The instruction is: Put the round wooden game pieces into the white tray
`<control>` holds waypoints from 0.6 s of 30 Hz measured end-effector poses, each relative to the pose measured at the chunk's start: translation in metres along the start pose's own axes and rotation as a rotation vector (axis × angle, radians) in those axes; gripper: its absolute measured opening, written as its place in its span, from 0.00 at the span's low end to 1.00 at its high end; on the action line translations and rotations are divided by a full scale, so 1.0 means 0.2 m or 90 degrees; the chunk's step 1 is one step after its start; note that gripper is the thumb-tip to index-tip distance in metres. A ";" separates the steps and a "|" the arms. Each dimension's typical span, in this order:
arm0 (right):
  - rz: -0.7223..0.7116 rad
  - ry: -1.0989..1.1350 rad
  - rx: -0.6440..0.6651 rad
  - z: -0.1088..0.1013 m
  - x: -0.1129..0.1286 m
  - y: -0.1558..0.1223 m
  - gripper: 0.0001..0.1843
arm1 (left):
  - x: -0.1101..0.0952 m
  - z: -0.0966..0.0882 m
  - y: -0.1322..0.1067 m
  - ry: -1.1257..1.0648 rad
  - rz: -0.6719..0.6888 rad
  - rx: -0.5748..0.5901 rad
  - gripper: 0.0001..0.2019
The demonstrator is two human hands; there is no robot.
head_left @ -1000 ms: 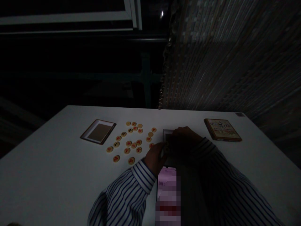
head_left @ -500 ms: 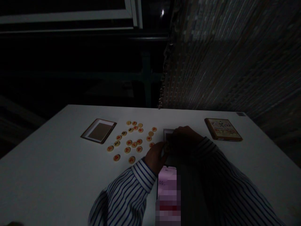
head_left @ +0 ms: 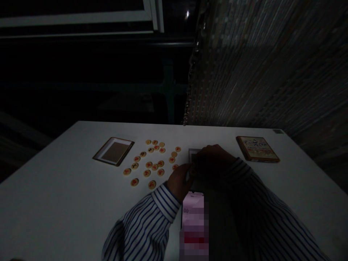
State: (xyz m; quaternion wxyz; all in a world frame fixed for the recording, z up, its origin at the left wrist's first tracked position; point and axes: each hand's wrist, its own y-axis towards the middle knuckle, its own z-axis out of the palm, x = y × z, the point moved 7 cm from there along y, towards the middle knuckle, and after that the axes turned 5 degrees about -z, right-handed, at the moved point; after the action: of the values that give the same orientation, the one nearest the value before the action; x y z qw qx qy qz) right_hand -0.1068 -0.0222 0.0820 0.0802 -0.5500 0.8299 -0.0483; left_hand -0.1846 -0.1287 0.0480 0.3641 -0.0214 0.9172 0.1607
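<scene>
My left hand [head_left: 179, 181] is closed, thumb and fingers pinching a round Chinese chess piece [head_left: 193, 170] that shows only dimly. Close beside it, my right hand [head_left: 216, 156] is curled over a shallow grey-rimmed tray [head_left: 194, 150]. Its fingertips lie in deep shadow, and what they hold cannot be made out. To the left of my hands, several wooden chess pieces [head_left: 154, 167] with red or black characters are scattered on the white table [head_left: 67, 195]. One piece [head_left: 175, 167] lies just beyond my left hand.
An open box half [head_left: 114, 150] with a brown inside lies at the table's left. A printed box [head_left: 258, 148] is at the right. A lit phone [head_left: 193, 208] lies below my hands, between my forearms. Beyond the table's far edge hangs a bead-like curtain [head_left: 231, 72].
Both hands stay almost in place over the tray, with at most a slight shift of the fingers. The scattered pieces and boxes look the same.
</scene>
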 end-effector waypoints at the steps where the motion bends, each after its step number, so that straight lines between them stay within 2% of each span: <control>1: 0.004 -0.006 -0.011 0.00 -0.01 0.00 0.13 | 0.00 0.00 0.00 0.001 0.000 0.003 0.20; 7: 0.031 -0.017 -0.081 -0.08 -0.11 -0.03 0.14 | -0.01 -0.01 0.00 0.000 0.003 0.008 0.20; 12: 0.063 0.012 -0.138 -0.17 -0.13 -0.08 0.15 | -0.02 -0.01 0.01 0.003 0.008 0.003 0.19; 18: 0.060 0.014 -0.143 -0.17 -0.14 -0.10 0.16 | -0.04 -0.05 0.01 0.014 0.015 -0.036 0.16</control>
State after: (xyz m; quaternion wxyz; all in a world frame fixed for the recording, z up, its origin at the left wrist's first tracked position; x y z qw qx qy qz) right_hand -0.0846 -0.0050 0.1210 0.0109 -0.5156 0.8557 0.0424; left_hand -0.1852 -0.1309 0.0614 0.3514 -0.0224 0.9163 0.1906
